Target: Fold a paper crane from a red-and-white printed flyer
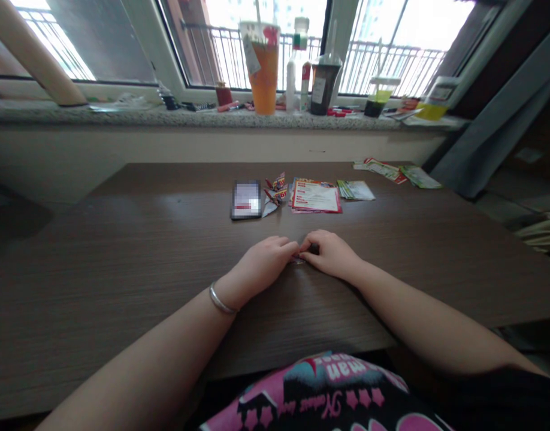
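Note:
My left hand (265,261) and my right hand (329,254) rest knuckles-up on the dark wooden table (122,269), fingertips meeting. Both are closed in a pinch on a small folded paper piece (298,260), of which only a sliver shows between the fingers. A silver bangle (221,300) sits on my left wrist. Farther back on the table lie a phone (246,199), a folded paper crane (275,193) and a stack of printed flyers (315,196).
More flyers lie at the table's back right: one stack (356,190) and scattered ones (394,172). The windowsill (167,117) carries an orange drink cup (262,67), a bottle (298,63), a dark drink cup (324,81), pens and small clutter. A grey curtain (499,120) hangs at right.

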Demonstrator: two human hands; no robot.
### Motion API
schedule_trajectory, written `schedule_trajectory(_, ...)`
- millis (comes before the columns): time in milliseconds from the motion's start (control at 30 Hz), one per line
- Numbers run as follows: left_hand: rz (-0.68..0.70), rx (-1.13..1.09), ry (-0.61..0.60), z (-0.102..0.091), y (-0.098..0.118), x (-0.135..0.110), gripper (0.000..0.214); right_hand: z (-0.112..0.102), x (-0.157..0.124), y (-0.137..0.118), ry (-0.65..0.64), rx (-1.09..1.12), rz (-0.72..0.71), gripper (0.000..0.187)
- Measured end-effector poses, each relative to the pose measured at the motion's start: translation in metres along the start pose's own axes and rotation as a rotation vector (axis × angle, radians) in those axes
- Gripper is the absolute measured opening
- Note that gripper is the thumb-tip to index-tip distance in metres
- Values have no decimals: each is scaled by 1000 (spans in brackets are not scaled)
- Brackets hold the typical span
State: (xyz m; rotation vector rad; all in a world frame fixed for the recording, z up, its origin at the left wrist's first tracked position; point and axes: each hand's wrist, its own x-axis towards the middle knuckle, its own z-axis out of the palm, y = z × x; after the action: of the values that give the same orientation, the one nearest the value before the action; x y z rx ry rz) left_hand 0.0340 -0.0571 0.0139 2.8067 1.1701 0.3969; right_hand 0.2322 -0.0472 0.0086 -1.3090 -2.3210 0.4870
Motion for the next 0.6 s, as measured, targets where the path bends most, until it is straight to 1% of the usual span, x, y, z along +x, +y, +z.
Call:
schedule_trajectory(67,47,15,-12,0,0,-1,16,1,1,2,6,29,-4,3)
schedule_trajectory(200,60,-6,-14,-4,2,-2,20,0,1,4,17,69,-26,3)
schedule_trajectory(300,69,-52,-8,-5,2,-3,16,-1,1,4,28,109,4,4)
schedule_trajectory(433,33,-149,10,-3,-2,-2,24,0,1,5,22,271,75,11)
schedule_trajectory(600,-36,-328,26,1,-8,-2,15,4,2,11,31,438,116,11)
